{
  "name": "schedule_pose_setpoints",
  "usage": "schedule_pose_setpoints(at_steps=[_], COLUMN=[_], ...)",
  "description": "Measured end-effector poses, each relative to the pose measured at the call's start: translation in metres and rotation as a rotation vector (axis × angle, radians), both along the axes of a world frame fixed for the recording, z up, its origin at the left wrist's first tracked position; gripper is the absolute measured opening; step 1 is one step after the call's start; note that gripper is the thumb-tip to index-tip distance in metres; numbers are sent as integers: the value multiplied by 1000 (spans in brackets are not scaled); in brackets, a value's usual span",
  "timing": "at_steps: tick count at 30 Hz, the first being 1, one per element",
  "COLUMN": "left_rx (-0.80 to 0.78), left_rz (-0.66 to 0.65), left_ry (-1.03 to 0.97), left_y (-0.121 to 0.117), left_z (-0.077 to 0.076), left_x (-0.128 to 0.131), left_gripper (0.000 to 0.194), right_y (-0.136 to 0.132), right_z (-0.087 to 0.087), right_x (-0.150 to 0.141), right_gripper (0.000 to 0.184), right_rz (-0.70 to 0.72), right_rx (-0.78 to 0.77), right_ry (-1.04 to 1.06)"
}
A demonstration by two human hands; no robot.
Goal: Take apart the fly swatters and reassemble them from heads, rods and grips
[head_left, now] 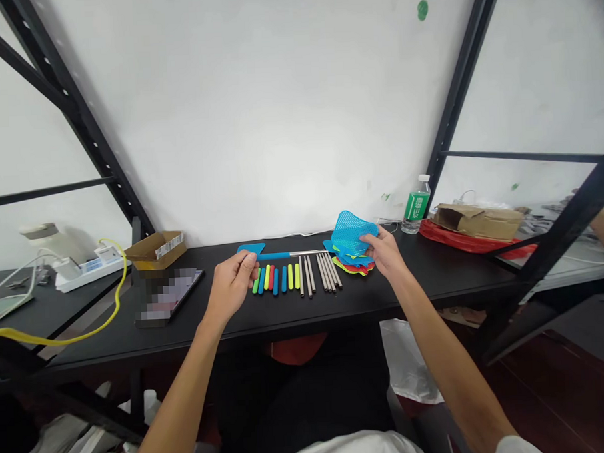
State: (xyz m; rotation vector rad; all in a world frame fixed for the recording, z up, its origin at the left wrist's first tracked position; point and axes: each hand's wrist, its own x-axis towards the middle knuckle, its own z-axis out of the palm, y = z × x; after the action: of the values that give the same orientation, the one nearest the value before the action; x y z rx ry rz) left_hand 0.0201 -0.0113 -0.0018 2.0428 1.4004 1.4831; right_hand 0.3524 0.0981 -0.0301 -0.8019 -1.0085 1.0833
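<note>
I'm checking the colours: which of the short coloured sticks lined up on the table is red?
The red stick sits between a yellow-green one and a blue one; it is the only red one visible in that row.

Setting consistent with a small workshop. Observed: black tabletop (pixel 414 275) set between perforated metal uprights (pixel 66 103), white power strip (pixel 91 274), cardboard boxes (pixel 155 251), rows of loose rods (pixel 329 272) and coloured sleeves (pixel 275 280).

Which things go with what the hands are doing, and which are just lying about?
Likely part of the job:
- blue perforated plastic sheet, in the right hand
- short bright-coloured plastic handles, in a row
- thin grey metal rods

Probably just lying about:
- clear bottle with green label
- open brown cardboard box
- white power strip
</note>
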Motion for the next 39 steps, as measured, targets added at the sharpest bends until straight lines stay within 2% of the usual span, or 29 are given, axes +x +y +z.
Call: schedule_pose_setpoints(at_steps=[5,8,19,39], left_rx=[6,12,18,62], left_rz=[-2,-5,4,47], left_ry=[4,-2,-21,-4], left_y=[1,0,1,0], left_z=[-1,-1,-1,-1], left_x=[0,0,0,2], left_gripper=[36,36,36,33], right_y=[-1,-3,-6,-6], right_z=[-2,-2,1,0], right_x=[-2,-5,-11,-17], right_gripper=[67,72,44,31], right_rz=[58,81,138,167], right_rx=[19,11,-27,-44], right_ry=[-90,-94,22,123])
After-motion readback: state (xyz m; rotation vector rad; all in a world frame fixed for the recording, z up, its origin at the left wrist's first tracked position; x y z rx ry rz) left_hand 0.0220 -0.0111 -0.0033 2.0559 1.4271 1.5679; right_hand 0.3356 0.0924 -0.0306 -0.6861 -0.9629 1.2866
